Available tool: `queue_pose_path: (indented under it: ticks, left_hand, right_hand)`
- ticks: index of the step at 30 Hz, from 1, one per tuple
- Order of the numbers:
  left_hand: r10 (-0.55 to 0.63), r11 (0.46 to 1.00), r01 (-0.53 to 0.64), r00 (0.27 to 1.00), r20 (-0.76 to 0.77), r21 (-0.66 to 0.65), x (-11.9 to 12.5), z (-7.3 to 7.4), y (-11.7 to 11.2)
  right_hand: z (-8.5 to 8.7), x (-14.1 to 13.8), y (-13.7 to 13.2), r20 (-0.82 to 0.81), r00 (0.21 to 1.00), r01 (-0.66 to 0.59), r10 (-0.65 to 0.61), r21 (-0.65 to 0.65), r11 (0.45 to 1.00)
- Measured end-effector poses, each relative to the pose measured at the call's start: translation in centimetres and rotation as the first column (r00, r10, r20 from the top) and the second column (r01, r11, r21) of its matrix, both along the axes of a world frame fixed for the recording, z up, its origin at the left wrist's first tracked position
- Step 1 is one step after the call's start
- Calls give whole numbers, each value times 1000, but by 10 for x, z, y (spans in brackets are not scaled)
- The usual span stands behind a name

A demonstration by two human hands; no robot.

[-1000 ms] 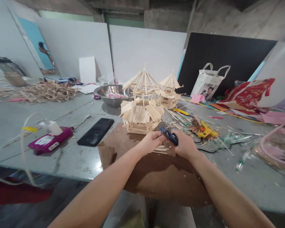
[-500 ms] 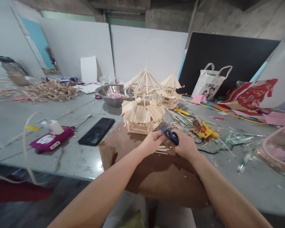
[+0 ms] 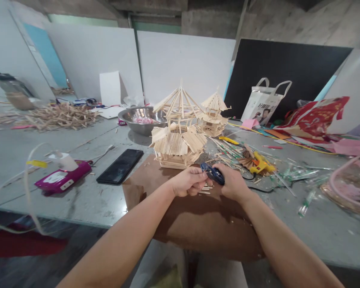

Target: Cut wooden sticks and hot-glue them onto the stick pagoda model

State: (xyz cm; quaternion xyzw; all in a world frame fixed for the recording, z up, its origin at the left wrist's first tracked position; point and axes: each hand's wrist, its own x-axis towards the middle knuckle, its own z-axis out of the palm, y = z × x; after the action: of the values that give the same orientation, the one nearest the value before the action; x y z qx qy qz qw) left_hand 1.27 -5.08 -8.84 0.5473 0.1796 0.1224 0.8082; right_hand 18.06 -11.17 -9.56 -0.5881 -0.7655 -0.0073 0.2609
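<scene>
Head view: we've got both hands low over the brown card sheet [image 3: 198,224] on the table [image 3: 78,196], just in front of the stick pagoda model [image 3: 177,142]. R hand [image 3: 233,185] is wrapped round the blue cutter [image 3: 213,173], handles in the palm, tip aimed left. L hand [image 3: 187,182] has its fingers curled together, pinching at the cutter's tip. Whatever's in the pinch is too thin to make out, prob. a stick. A few loose sticks [image 3: 204,189] lie on the card right under the hands. Yellow glue gun [image 3: 259,165] sits near on the right; black phone [image 3: 120,166] is well off to the left. We judge this to be the trimming step, w/ a piece held to the blades. A next move calls for a steady L pinch, fingertips clear of the blades, and care not to knock the model, which stands v. close.
</scene>
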Motion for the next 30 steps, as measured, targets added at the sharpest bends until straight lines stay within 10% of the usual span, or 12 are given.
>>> queue_pose_path:
  ticks: [12,30]
  left_hand:
    - [-206,974,207,978,26,-93,-6,-1,5]
    - [-180,980,183,982,48,-77,-6,-2,6]
  right_hand:
    - [1,-2,-3,15,998,-66,66,40,997]
    - [-1,-4,-3,41,999,21,-22,24,999]
